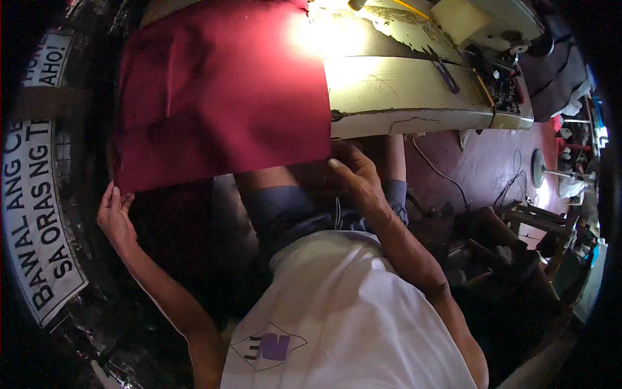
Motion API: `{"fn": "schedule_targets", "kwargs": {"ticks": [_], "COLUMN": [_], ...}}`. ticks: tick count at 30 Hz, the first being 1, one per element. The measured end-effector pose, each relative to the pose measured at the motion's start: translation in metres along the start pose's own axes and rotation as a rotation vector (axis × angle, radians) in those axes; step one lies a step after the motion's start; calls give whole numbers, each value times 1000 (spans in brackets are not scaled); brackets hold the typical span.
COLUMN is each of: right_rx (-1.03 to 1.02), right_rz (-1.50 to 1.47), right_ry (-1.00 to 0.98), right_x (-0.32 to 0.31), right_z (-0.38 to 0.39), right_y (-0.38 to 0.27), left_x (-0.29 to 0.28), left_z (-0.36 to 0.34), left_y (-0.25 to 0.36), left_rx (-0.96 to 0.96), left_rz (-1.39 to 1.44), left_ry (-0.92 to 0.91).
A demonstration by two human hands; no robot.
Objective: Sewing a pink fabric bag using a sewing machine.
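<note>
A dark red sheet of cloth or similar flat material spreads over the left part of the worktable, and its near edge hangs past the table's front. My left hand pinches the sheet's near left corner between thumb and fingertips. At the near right corner, my right hand grips the edge, thumb on the near side and fingers partly hidden beneath. Between both hands the near edge runs almost straight, over my lap.
The worn, pale worktable has peeling patches and a bright light on it. Small snips lie near a pale machine housing. A dark tray of small items is at the right end. A cable trails over the floor.
</note>
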State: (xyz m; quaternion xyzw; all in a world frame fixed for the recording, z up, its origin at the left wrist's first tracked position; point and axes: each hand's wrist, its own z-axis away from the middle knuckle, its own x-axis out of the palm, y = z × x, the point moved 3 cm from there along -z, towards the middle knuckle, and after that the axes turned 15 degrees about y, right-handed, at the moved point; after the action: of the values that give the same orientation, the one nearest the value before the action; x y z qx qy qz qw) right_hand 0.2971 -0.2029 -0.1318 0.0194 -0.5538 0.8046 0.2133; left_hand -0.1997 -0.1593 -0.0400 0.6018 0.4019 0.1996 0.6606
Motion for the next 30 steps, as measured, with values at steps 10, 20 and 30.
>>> {"fn": "schedule_targets", "kwargs": {"ticks": [10, 20, 30], "right_rx": [227, 116, -78], "right_rz": [-212, -166, -53], "right_ry": [-14, -45, 119], "right_x": [11, 13, 17], "right_z": [-3, 9, 19], "right_y": [3, -6, -17], "left_x": [-5, -4, -5], "left_z": [-7, -3, -2], "left_y": [-5, 8, 1], "left_rx": [-38, 40, 44], "left_rz": [50, 38, 28], "left_ry": [-49, -29, -26]}}
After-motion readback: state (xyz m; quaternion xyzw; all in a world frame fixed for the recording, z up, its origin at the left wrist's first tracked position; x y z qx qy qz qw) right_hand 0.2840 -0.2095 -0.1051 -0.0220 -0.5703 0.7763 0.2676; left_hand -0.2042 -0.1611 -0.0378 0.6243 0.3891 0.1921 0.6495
